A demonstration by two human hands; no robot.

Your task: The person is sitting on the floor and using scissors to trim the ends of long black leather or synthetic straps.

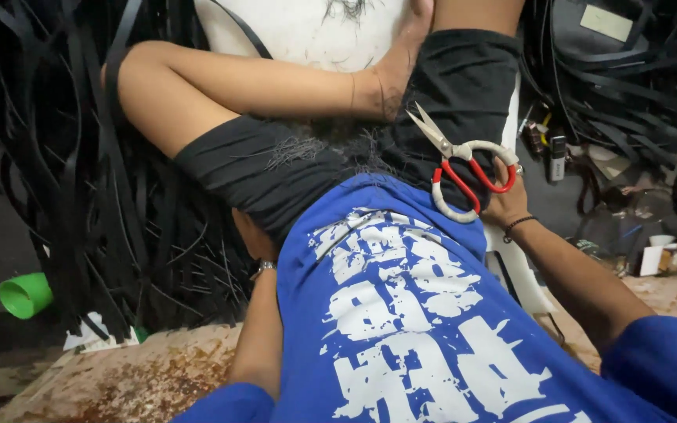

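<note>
1. Our right hand [507, 196] holds one pair of scissors with red-and-white loop handles and bare metal blades [457, 168]. The fingers are hooked through the loops, so the hand is closed on the handles; the blades lie together, nearly shut.

2. The scissors sit just left of and above the right hand, resting against the black shorts [338, 157]. Their long axis runs on a slant, handles low and right by the hand, tips pointing up and left toward the bare thigh.

3. Our left hand [251, 239] is mostly tucked behind the edge of the black shorts and the blue shirt with cracked white print [401, 313]. Only its back and the wrist with a metal watch [265, 267] show, so we cannot tell whether it is spread or gripping anything.

4. The right hand is by far the nearer to the scissors; the left is well apart from them, across the lap.

5. On the right wrist we see one dark bracelet [517, 225], and a ring on one finger.

6. Loose dark hair-like fibres [295, 150] lie scattered on the black shorts.

7. Behind the legs stands a white plastic chair [307, 31].

8. Many black flat strips [80, 157] hang in a thick mass at left and right; they are too many to count.

9. One green plastic cup [25, 294] lies on its side at far left, well apart from both hands, beside the stained brown floor [143, 376].
</note>
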